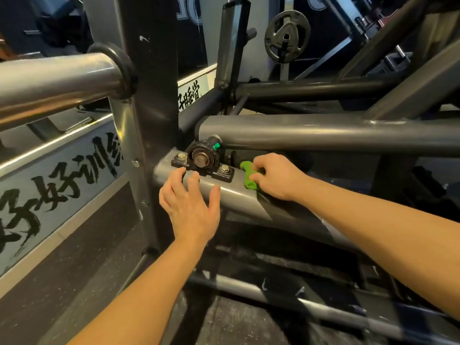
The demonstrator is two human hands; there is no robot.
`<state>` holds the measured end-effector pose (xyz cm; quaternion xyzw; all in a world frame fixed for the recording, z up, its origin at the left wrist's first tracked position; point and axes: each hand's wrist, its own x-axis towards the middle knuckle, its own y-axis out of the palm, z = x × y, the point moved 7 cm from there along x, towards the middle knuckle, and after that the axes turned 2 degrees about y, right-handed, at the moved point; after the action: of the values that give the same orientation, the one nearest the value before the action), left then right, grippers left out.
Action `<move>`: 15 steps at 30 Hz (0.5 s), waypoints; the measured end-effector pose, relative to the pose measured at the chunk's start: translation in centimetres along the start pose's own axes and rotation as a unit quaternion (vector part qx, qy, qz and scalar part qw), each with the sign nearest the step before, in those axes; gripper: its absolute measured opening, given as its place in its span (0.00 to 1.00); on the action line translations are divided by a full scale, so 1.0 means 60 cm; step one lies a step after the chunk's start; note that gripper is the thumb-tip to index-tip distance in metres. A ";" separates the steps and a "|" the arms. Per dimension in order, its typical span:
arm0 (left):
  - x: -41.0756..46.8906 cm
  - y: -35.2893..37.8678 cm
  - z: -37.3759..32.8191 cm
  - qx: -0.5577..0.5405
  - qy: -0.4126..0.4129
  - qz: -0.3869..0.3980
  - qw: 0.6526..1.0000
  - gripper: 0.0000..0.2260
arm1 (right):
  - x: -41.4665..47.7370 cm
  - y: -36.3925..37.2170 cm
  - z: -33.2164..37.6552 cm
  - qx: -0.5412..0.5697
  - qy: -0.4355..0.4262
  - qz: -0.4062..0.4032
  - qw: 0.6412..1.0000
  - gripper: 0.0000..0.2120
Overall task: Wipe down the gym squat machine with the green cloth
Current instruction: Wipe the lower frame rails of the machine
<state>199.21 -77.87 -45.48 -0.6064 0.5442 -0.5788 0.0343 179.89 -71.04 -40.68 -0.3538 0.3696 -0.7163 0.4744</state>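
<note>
Cataloguing the squat machine (423,90) frame, left to right.

1. Plate-loading sleeve (57,78): bare steel, horizontal, ending at a black rubber collar (119,68) against the dark upright post (151,95). Below it, a wall banner (57,185) with brushed black lettering.
2. Left hand (191,207): open and holding nothing, with fingers straight and spread. Fingertips touching the grey lower frame tube (231,195) just under the bearing base. Probably bracing.
3. Pillow-block bearing (202,160): black, bolted on top of that same tube, one bolt at each end. Small green cap (216,146) at its upper right.
4. Green cloth (249,175): bunched on the lower tube, just right of the bearing, apart from the left hand. Mostly hidden under the other hand.
5. Right hand (276,178): fingers curled over the cloth, pressing it onto the tube.
6. Upper pivot tube (323,135): thick, grey, horizontal, above the right hand. Weight plate (286,37) well behind, on its own peg.

Handling notes:
- Cloth judged soft, light and limp, prone to bunching. Best kept wadded under curled fingers, with a fold trapped by the thumb.
- Frame judged rigid, heavy, fixed and smooth-painted, so safe to press hard.
- Bolt heads and bearing corners likely to snag fabric.
- Possible grease near the shaft.
</note>
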 end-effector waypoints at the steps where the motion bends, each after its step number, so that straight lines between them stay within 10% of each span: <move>1: 0.000 -0.001 -0.001 0.002 0.000 0.002 1.000 0.20 | 0.017 0.002 0.004 0.017 0.012 -0.001 1.000 0.06; 15: -0.001 -0.008 0.002 -0.029 0.015 -0.005 0.999 0.16 | -0.101 0.036 0.054 -0.033 -0.021 -0.052 0.998 0.11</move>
<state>199.60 -77.68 -45.25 -0.6011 0.5580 -0.5721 0.0057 185.37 -66.54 -41.93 -0.4030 0.3642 -0.7200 0.4320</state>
